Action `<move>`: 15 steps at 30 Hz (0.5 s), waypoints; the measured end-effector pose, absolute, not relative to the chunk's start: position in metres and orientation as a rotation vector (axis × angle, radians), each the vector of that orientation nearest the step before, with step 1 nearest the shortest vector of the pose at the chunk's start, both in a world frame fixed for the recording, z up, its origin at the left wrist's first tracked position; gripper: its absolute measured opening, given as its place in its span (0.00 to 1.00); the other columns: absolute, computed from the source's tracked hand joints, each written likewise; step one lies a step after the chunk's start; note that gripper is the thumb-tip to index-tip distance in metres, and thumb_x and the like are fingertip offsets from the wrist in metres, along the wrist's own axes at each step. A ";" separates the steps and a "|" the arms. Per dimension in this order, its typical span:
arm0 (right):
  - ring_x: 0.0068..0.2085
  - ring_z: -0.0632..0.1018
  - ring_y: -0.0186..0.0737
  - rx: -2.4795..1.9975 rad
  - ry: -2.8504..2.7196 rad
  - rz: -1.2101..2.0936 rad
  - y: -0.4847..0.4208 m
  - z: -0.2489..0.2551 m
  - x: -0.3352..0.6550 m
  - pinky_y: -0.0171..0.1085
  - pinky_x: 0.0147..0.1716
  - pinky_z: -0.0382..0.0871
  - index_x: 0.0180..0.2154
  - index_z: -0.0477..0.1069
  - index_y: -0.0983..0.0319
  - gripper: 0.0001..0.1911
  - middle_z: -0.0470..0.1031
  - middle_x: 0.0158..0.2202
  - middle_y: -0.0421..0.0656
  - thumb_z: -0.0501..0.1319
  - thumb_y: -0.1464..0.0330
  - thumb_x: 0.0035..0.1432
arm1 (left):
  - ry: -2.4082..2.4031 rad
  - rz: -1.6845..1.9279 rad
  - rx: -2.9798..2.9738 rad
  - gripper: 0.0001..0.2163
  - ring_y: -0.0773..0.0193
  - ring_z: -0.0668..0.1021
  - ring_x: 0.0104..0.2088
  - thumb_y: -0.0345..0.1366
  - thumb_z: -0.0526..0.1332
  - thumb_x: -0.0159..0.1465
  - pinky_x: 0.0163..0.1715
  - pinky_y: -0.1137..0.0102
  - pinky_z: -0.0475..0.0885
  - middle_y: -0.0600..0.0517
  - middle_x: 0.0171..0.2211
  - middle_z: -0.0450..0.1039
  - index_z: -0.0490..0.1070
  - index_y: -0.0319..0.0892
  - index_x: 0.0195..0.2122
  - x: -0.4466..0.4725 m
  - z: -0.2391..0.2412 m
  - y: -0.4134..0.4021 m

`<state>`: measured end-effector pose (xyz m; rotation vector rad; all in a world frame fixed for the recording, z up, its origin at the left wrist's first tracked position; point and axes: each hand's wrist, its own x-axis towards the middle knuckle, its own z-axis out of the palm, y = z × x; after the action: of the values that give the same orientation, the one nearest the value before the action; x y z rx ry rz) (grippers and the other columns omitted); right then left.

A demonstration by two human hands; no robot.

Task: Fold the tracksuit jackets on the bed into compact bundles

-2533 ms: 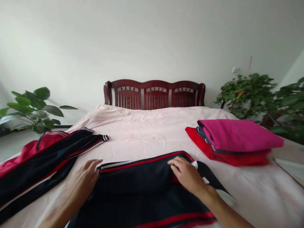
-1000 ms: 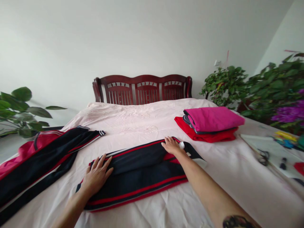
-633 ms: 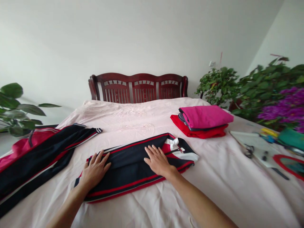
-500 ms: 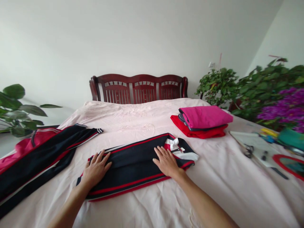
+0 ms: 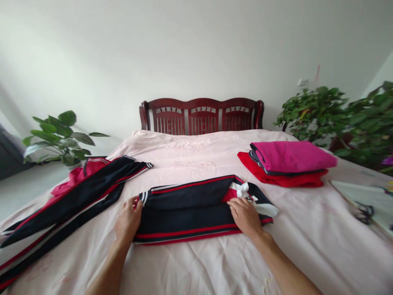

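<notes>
One head-worn camera looks forward and down along the bed [image 5: 190, 149] toward its wooden headboard [image 5: 202, 119], close above the left hand [image 5: 128, 225] and right hand [image 5: 245, 218].

And here's the folded tracksuit [image 5: 187, 215], black with red stripes and a white patch! Just beside it, black trousers [image 5: 76, 205] striped red and white, then hot-pink cloth [image 5: 291, 156] over bright red cloth [image 5: 284, 179], all on a pale pink bedspread [image 5: 196, 151]!
</notes>
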<state>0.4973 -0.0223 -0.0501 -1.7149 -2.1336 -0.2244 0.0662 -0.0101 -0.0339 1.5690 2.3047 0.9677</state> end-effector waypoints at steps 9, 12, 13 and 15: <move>0.46 0.74 0.47 -1.705 -2.192 -0.174 -0.009 -0.042 0.448 0.41 0.48 0.64 0.48 0.73 0.60 0.17 0.76 0.44 0.48 0.50 0.61 0.69 | 2.323 0.764 1.645 0.29 0.48 0.80 0.46 0.57 0.55 0.62 0.41 0.62 0.70 0.42 0.45 0.79 0.66 0.44 0.58 0.059 -0.032 -0.011; 0.46 0.75 0.48 -1.807 -2.149 -0.144 -0.001 -0.041 0.442 0.42 0.46 0.65 0.44 0.74 0.61 0.17 0.77 0.43 0.49 0.51 0.59 0.68 | 2.211 0.819 1.673 0.31 0.52 0.80 0.41 0.57 0.59 0.58 0.39 0.65 0.70 0.46 0.41 0.79 0.65 0.43 0.58 0.052 -0.036 -0.010; 0.46 0.75 0.49 -1.834 -2.140 -0.119 0.001 -0.041 0.441 0.42 0.46 0.65 0.43 0.74 0.61 0.17 0.77 0.42 0.49 0.53 0.58 0.67 | 2.163 0.845 1.666 0.32 0.53 0.80 0.39 0.57 0.61 0.57 0.38 0.65 0.70 0.47 0.39 0.79 0.66 0.42 0.57 0.049 -0.038 -0.010; 0.46 0.76 0.50 -1.853 -2.121 -0.035 0.003 -0.040 0.440 0.42 0.45 0.66 0.43 0.74 0.61 0.15 0.77 0.43 0.49 0.57 0.58 0.64 | 2.058 0.906 1.627 0.32 0.55 0.80 0.35 0.57 0.63 0.54 0.35 0.65 0.70 0.49 0.34 0.78 0.68 0.41 0.54 0.043 -0.042 -0.010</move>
<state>0.4403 0.0025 -0.0402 -1.8530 -2.1210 -0.0355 0.0428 -0.0097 -0.0423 1.6273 2.0583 0.9057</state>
